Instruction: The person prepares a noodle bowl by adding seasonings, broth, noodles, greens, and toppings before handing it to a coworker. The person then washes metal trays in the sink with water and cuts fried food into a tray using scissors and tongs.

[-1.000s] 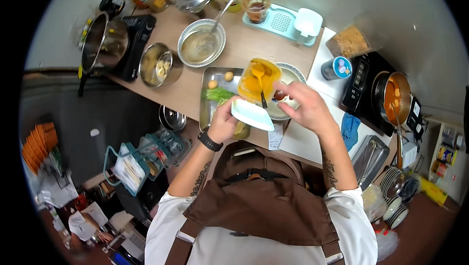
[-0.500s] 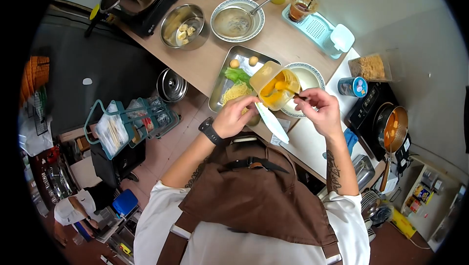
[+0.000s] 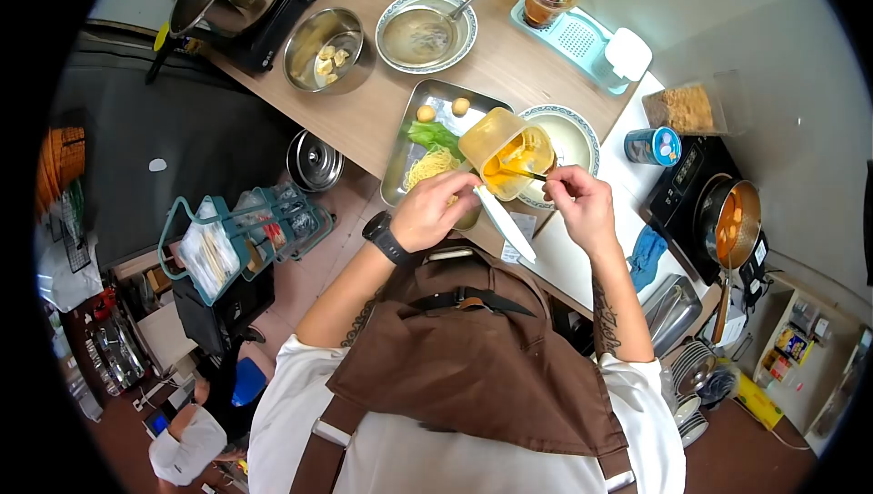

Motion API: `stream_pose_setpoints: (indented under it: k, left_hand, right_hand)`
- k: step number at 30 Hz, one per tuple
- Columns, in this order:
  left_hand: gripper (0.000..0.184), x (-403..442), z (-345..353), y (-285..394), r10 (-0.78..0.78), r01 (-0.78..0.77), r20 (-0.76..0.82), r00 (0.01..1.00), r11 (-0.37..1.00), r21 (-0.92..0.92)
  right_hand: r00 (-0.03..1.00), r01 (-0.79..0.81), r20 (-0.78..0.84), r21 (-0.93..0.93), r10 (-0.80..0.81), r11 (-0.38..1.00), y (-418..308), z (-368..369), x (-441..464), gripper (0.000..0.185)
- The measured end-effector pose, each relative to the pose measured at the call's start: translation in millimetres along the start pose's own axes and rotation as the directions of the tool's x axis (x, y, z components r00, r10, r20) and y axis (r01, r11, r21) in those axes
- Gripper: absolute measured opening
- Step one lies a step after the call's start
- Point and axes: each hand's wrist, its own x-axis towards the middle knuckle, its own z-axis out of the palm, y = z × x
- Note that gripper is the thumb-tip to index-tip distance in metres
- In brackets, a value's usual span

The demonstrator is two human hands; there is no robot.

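My left hand [image 3: 433, 210] is closed on a pale lid [image 3: 503, 224], beside a tilted plastic tub [image 3: 484, 141] of yellow-orange paste. Whether its fingers also grip the tub is hidden. My right hand [image 3: 580, 203] pinches the dark handle of a spoon [image 3: 525, 173] whose head is in the paste. The tub overlaps a patterned white bowl [image 3: 580, 130]. At its left, a metal tray [image 3: 397, 146] contains noodles [image 3: 431, 165], green leaves [image 3: 435, 136] and two round pale balls [image 3: 461, 106].
A bowl with a ladle [image 3: 418, 36] and a metal pot [image 3: 324, 50] stand at the back. On the right are a blue tin [image 3: 652, 146], a stove and a pan of orange sauce [image 3: 732, 223]. Another person [image 3: 193, 439] is at the lower left.
The tub has tilted toward me and to the right. My right hand, previously apart from the spoon, has taken its handle. The lid has turned more upright.
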Motion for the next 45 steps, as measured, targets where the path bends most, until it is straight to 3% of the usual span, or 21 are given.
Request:
stream_pose_setpoints:
  k: [2, 5, 11, 13, 14, 15, 19, 23, 25, 27, 28, 29, 31, 33, 37, 39, 41, 42, 45]
  left_hand:
    - [0.021, 1, 0, 0, 0.006, -0.006, -0.007, 1.0, 1.0, 0.003]
    - [0.021, 2, -1, 0, -0.028, 0.028, -0.014, 1.0, 1.0, -0.006]
    - [0.02, 6, -9, -5, -0.088, 0.083, -0.086, 0.992, 0.995, -0.061]
    - [0.021, 7, -9, -8, -0.094, 0.088, -0.107, 0.99, 0.994, -0.06]
    - [0.021, 9, -8, -9, -0.104, 0.098, -0.109, 0.989, 0.993, -0.062]
    - [0.021, 10, -7, -10, -0.114, 0.108, -0.112, 0.987, 0.992, -0.064]
    - [0.022, 18, -2, -17, -0.12, 0.111, -0.081, 0.989, 0.988, -0.103]
    - [0.022, 35, 6, -8, -0.119, 0.116, -0.022, 0.993, 0.987, -0.11]
    - [0.024, 51, 12, -6, -0.12, 0.121, 0.015, 0.993, 0.98, -0.158]
    - [0.025, 67, 26, -14, -0.131, 0.139, 0.051, 0.99, 0.959, -0.248]
    - [0.026, 80, 31, -17, -0.168, 0.196, 0.103, 0.98, 0.879, -0.434]
    - [0.025, 95, 34, -20, -0.148, 0.184, 0.114, 0.982, 0.873, -0.452]
    - [0.025, 127, 37, -11, -0.192, 0.22, 0.107, 0.976, 0.847, -0.484]
    - [0.029, 165, 45, -16, -0.188, 0.201, 0.071, 0.98, 0.886, -0.419]
    - [0.033, 247, 65, -44, -0.214, 0.228, 0.095, 0.972, 0.781, -0.582]
    - [0.037, 281, 77, -63, -0.247, 0.272, 0.126, 0.961, 0.744, -0.61]
    - [0.04, 304, 86, -69, -0.268, 0.293, 0.137, 0.954, 0.724, -0.625]
    - [0.042, 311, 91, -71, -0.271, 0.294, 0.135, 0.953, 0.723, -0.625]
    - [0.054, 317, 90, -72, -0.3, 0.306, 0.114, 0.947, 0.741, -0.598]
  right_hand:
    - [0.985, -0.168, 0.014, 0.329, 0.173, 0.929, 15, -3, 1, 0.006]
    - [0.983, -0.156, -0.003, 0.53, 0.186, 0.834, 29, -12, -2, 0.005]
    - [0.965, 0.047, -0.245, 0.521, 0.097, 0.852, 56, -46, -28, 0.004]
    - [0.936, 0.053, -0.346, -0.031, -0.061, 0.998, 62, -53, -36, 0.004]
    - [0.926, 0.205, -0.213, -0.412, -0.313, 0.888, 65, -60, -37, 0.008]
    - [0.874, 0.349, 0.007, -0.705, -0.486, 0.617, 63, -64, -34, 0.012]
    - [0.825, 0.363, 0.031, -0.794, -0.564, 0.487, 53, -72, -36, 0.02]
    - [0.772, 0.392, -0.215, -0.579, -0.598, 0.715, 15, -76, -33, 0.021]
    - [0.801, 0.42, -0.158, -0.538, -0.577, 0.731, -4, -66, -21, 0.021]
    - [0.824, 0.418, -0.109, -0.547, -0.556, 0.726, -11, -57, -9, 0.035]
    - [0.82, 0.384, -0.195, -0.51, -0.538, 0.77, -11, -57, -8, 0.039]
    - [0.81, 0.358, -0.275, -0.467, -0.517, 0.809, -10, -59, -7, 0.044]
    - [0.805, 0.195, -0.498, -0.292, -0.323, 0.936, 15, -65, -16, 0.046]
    - [0.774, 0.011, -0.601, -0.305, -0.201, 0.952, 41, -77, -25, 0.063]
    - [0.681, -0.162, -0.732, -0.193, -0.032, 0.968, 106, -100, -14, 0.091]
    - [0.695, -0.169, -0.719, -0.123, 0.03, 0.978, 126, -105, 5, 0.102]
    - [0.658, -0.034, -0.751, 0.037, 0.051, 0.999, 139, -103, 30, 0.103]
    - [0.646, -0.179, -0.751, 0.026, 0.137, 0.984, 124, -105, 36, 0.101]
    - [0.646, 0.031, -0.763, 0.045, 0.014, 0.999, 154, -115, 56, 0.096]
